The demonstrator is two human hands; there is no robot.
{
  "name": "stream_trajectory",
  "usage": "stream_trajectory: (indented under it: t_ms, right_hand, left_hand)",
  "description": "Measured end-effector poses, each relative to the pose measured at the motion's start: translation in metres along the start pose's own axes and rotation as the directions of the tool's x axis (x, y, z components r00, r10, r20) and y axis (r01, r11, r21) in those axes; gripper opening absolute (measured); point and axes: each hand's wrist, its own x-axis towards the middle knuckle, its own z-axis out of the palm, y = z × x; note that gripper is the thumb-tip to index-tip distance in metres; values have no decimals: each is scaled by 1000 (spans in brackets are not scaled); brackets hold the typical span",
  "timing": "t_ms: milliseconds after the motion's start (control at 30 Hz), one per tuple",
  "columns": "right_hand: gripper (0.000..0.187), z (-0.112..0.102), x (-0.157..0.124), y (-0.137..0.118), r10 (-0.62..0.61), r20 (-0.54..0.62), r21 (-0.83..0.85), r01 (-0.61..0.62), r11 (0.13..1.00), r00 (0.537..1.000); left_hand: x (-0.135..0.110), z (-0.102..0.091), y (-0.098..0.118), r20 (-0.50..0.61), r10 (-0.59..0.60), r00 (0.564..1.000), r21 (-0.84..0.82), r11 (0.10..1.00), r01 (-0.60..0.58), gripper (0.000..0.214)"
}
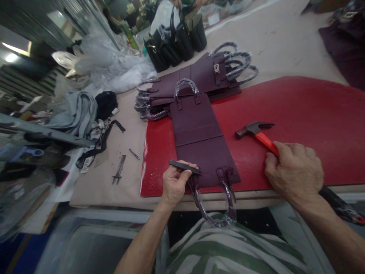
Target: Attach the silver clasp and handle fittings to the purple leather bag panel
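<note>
My left hand pinches a dark metal punch, whose end rests on a flat purple leather bag panel beside a handle tab. Plastic-wrapped handles are fixed at both ends of the panel; the near handle hangs over the table edge toward my lap. My right hand is closed around the orange shaft of a claw hammer. The hammer's head lies over the red board, to the right of the panel and apart from the punch.
More purple bag panels are stacked behind. Black handbags stand at the back. On the left of the table lie a small metal tool, a short rod and a black strap. Clear plastic is heaped at the back left.
</note>
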Motion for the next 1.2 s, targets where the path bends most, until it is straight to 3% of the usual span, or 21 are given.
stream_trajectory:
  t_ms: [500,700,1067,1200]
  right_hand:
    - [43,-1,1,-3,2,-7,-13,-2,1000,1000]
    - [45,-1,2,-3,4,11,-34,-3,999,1000]
    - [46,0,2,-1,-6,-11,-27,6,1000,1000]
    - [46,0,2,-1,1,-13,-19,-1,1000,1000]
  left_hand:
    - [-1,0,-1,16,78,997,29,996,-79,15]
    - [-5,-2,-4,63,116,991,134,983,-123,13]
    - [0,13,4,-138,144,980,249,963,-106,11]
    - [0,9,3,-86,72,994,154,986,-59,22]
